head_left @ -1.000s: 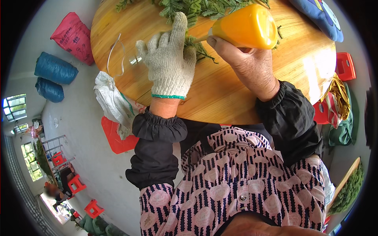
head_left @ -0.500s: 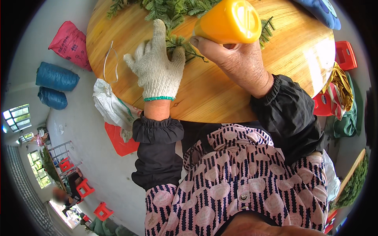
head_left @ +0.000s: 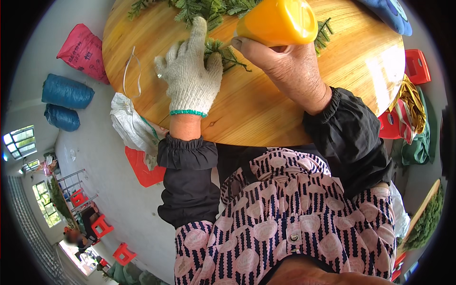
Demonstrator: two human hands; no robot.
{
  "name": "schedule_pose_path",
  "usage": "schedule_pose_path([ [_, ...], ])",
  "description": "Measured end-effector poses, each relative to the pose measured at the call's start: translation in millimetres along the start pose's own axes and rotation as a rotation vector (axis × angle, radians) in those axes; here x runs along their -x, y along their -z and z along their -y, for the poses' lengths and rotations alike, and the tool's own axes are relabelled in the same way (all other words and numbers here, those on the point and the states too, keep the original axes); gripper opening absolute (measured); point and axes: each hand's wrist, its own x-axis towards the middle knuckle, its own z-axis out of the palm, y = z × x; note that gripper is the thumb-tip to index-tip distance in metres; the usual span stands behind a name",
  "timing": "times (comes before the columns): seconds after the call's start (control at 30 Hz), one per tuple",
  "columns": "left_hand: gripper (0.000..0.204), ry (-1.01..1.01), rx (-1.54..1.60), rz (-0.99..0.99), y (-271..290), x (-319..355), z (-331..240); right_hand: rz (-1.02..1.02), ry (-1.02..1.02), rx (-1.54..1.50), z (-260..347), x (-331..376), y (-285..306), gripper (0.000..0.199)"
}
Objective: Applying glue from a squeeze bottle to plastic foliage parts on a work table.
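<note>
My left hand, in a white knitted glove with a green cuff edge, lies over the round wooden table. Its fingers are spread, the index stretched toward the far side. Beside its thumb and index is a small green artificial fir sprig; whether the glove touches it I cannot tell. My bare right hand is wrapped round a yellow plastic bottle, held tilted above the table with its base toward me. The bottle's mouth is hidden. More fir sprigs lie at the far edge, and one sprig shows behind the bottle.
A thin white strip lies at the table's left. A white woven sack hangs by the left rim above a red stool. Pink and blue sacks stand on the floor. Blue fabric rests at the far right.
My left hand has shifted slightly away from me, its index finger now pointing a little more to the right. The bottle in my right hand has moved slightly farther away and turned a little.
</note>
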Motion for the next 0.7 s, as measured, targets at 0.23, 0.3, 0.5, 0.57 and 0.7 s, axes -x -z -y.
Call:
schedule_pose_path([
  [0.23,0.082,0.140,-0.001,0.141,9,2,1,0.028,0.096,0.070,-2,0,-3,0.021],
  [0.3,0.084,0.141,0.001,0.170,13,-1,-1,0.084,0.197,0.182,-3,-2,-3,0.020],
  [0.5,0.084,0.154,0.039,0.155,10,-2,-3,0.219,0.566,0.589,-11,-7,-5,0.019],
  [0.57,0.086,0.158,0.031,0.125,4,0,-1,0.113,0.155,0.187,-15,-3,-9,0.016],
  [0.7,0.088,0.160,0.018,0.080,6,0,-2,0.193,0.328,0.338,-24,-5,-3,0.018],
])
